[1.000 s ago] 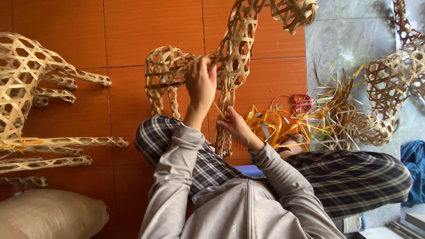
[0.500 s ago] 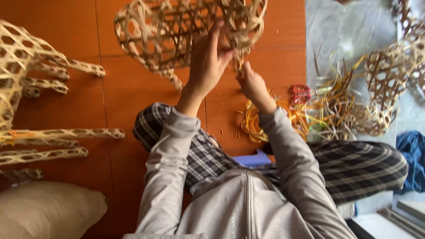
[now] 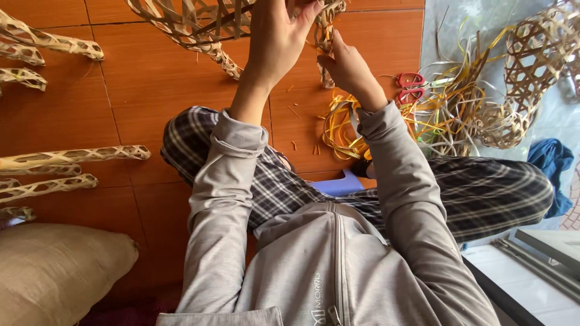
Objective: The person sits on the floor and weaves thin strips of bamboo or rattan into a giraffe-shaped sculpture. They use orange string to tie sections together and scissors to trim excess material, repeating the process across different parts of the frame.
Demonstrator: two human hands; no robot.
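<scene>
Orange tile floor [image 3: 151, 90] under you, tan sack [image 3: 54, 271] at lower left, woven bamboo legs [image 3: 72, 157] lying along the left edge. The open-weave bamboo frame [image 3: 193, 18] is held up at top centre, above your plaid knees. Your left hand [image 3: 278, 36] has its grip spread flat against the weave, fingers extended, not wrapped round it. Your right hand [image 3: 347, 66] has its grip pinched shut on a bamboo strip [image 3: 325, 36] at the frame's edge. Second woven piece [image 3: 531, 66] sits at right, loose yellow strips [image 3: 447, 102] beside it, red scissors [image 3: 411, 87] among them.
</scene>
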